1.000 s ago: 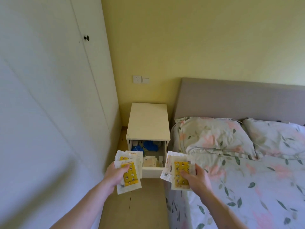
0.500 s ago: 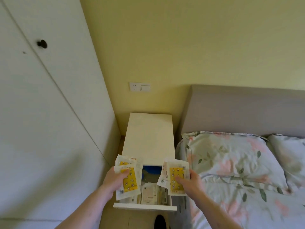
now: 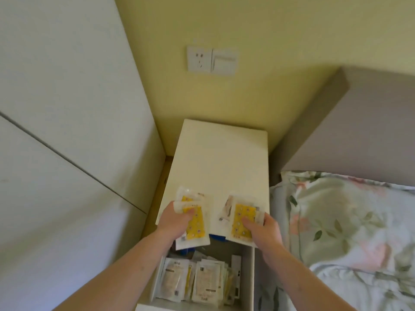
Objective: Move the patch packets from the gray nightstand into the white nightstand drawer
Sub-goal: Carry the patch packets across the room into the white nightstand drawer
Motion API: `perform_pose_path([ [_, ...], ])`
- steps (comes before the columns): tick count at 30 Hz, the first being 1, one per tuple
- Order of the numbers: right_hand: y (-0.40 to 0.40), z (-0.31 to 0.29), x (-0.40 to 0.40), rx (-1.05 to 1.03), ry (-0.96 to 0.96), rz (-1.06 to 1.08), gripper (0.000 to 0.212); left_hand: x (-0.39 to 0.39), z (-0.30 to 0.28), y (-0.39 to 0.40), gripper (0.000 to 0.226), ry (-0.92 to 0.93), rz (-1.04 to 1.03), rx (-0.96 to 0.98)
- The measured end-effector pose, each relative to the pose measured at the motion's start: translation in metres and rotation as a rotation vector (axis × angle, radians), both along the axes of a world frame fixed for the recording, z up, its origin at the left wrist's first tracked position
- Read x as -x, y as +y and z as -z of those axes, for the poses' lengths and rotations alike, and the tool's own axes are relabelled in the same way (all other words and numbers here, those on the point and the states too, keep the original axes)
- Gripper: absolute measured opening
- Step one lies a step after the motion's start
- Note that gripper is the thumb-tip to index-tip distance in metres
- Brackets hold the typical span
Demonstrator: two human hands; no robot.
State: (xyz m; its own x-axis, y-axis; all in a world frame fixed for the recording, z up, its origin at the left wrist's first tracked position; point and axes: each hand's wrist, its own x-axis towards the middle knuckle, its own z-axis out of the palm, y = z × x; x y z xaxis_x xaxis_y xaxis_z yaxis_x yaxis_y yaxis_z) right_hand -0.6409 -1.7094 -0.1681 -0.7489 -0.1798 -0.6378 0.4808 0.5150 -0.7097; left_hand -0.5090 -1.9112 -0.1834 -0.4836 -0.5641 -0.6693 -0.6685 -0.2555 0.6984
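Wall socket (image 3: 199,61) beside switch (image 3: 225,62) on yellow wall; gray headboard (image 3: 350,135); floral pillow (image 3: 341,223); white wardrobe doors (image 3: 60,122).

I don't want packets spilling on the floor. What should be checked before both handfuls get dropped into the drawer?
1. White nightstand drawer pulled open: ok.
2. Left hand gripping its yellow-and-white patch packets: ok.
3. Right hand gripping its yellow-and-white packet stack: ok.
4. Both handfuls over the open drawer: not ok, they sit mostly above the nightstand's cream top.
5. Room left among the white sachets in the drawer: cannot tell.
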Motion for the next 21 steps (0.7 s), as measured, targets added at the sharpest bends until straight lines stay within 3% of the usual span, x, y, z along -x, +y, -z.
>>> perform_pose_path([
  [3, -0.022, 0.057, 0.012, -0.007, -0.01, 0.03, 0.019, 0.024, 0.044, -0.012, 0.007, -0.014, 0.024, 0.035],
  [7, -0.027, 0.098, 0.01, -0.095, 0.029, 0.044, 0.01, 0.038, 0.082, -0.018, 0.027, -0.065, 0.137, 0.219],
  [11, -0.018, 0.103, -0.002, -0.21, 0.111, -0.013, 0.021, 0.027, 0.102, -0.019, 0.052, 0.014, 0.174, 0.466],
  [14, -0.008, 0.094, -0.014, -0.201, 0.151, -0.011, 0.022, 0.018, 0.113, -0.03, 0.054, 0.044, 0.244, 0.625],
  [19, 0.006, 0.081, -0.044, -0.076, 0.042, 0.101, 0.008, 0.01, 0.11, -0.032, 0.056, -0.047, 0.296, 0.852],
  [21, 0.013, 0.082, -0.057, -0.048, -0.001, 0.088, 0.007, 0.005, 0.108, -0.025, 0.063, -0.019, 0.481, 0.959],
])
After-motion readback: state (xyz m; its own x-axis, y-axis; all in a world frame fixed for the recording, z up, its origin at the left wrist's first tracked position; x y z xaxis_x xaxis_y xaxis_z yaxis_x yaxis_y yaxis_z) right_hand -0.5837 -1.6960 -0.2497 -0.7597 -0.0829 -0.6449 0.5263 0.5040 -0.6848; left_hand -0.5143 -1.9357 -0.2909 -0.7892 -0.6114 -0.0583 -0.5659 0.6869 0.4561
